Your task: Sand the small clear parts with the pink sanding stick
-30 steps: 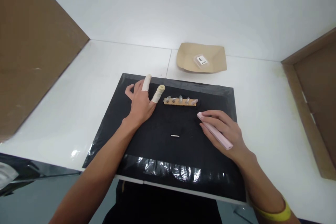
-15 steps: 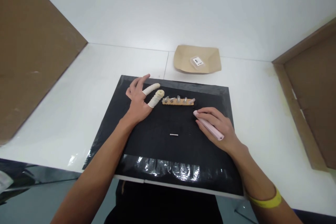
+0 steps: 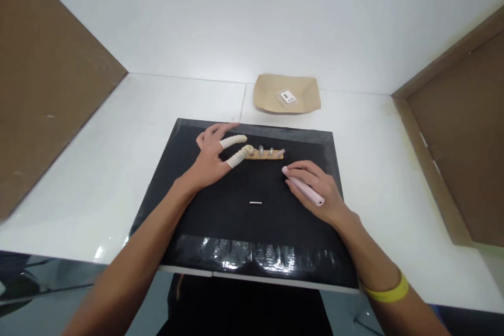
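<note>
My left hand wears pale finger cots on its thumb and index finger, which are apart. The thumb tip covers the left end of a narrow tan strip; whether it presses on it I cannot tell. Several clear, nail-tip-like pieces stand along the strip, some hidden by the thumb. My right hand is closed around a slim pink bar-shaped tool, to the right of and nearer me than the strip. A thin white stick lies on the black mat between my forearms.
Beyond the mat, a brown paper tray holds a small clear case with a white label. Brown panels stand at the left and right of the white table. A white wall rises behind.
My left hand has moved right, bringing its thumb over the strip's left end. My right hand keeps the pink tool near the same place. The camera view has shifted slightly.
</note>
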Tool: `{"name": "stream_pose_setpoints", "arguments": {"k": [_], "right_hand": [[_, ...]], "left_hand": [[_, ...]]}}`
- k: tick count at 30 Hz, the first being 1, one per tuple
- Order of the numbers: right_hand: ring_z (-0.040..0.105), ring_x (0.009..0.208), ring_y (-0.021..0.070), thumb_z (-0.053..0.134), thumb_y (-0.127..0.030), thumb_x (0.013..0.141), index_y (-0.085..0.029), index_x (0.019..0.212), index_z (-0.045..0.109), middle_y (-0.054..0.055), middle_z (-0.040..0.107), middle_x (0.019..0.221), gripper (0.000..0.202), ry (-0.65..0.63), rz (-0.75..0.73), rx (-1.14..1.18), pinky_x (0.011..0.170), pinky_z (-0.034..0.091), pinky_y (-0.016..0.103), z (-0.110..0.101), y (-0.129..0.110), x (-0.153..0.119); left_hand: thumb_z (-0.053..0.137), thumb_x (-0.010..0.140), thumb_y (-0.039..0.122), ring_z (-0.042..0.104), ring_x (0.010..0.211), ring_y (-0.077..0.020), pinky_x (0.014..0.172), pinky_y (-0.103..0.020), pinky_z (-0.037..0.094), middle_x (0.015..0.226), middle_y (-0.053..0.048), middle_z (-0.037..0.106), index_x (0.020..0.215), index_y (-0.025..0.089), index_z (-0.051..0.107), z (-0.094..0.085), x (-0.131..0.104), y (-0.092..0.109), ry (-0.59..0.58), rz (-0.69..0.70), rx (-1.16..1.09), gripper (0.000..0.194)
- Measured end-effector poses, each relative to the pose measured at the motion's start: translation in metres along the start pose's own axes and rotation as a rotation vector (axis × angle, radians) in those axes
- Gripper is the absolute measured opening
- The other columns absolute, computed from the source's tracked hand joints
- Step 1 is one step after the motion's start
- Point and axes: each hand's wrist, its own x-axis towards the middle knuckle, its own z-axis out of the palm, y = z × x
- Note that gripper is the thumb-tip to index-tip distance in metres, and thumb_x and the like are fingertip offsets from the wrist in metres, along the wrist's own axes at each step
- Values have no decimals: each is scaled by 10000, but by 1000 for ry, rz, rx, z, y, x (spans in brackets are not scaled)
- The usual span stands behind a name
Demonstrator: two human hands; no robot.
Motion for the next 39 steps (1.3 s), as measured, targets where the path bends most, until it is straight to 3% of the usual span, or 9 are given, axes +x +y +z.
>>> {"name": "stream_pose_setpoints", "arguments": {"k": [9,13,19,30,39], "right_hand": [[750,1054,185,688,-108,986,-215,1258,664,97,715,1204,293,-9,-29,8,827,656,301,0,-1,1],[751,1060,187,683,-120,994,-218,1260,658,99,712,1214,285,-11,-26,11,843,666,312,-1,-2,1],[760,1035,188,661,-141,1008,-232,1248,654,94,715,1208,257,-32,-29,-21,823,679,318,-3,-4,2],[767,1013,182,654,-155,1012,-216,1219,664,94,721,1199,216,-34,-29,-43,801,674,305,-3,-3,2],[769,1000,182,644,-171,1020,-218,1219,664,96,721,1196,206,-45,-28,-55,811,680,316,-3,-3,2]], "left_hand": [[669,979,490,361,1550,-369,1257,-653,185,1645,-50,517,1317,315,695,-24,21,13,-306,98,55,382],[650,962,473,388,1527,-375,1242,-643,198,1609,-46,564,1288,331,719,-32,32,14,-379,153,63,362],[585,967,398,541,1414,-320,1215,-598,182,1456,-43,695,1156,333,759,-34,46,16,-446,262,99,266],[562,875,271,588,1334,-303,1183,-582,171,1361,-31,745,1087,322,762,-23,55,18,-456,278,176,296],[574,934,403,618,1275,-323,1179,-572,173,1335,-63,760,1144,331,760,-25,57,12,-466,325,273,290]]}}
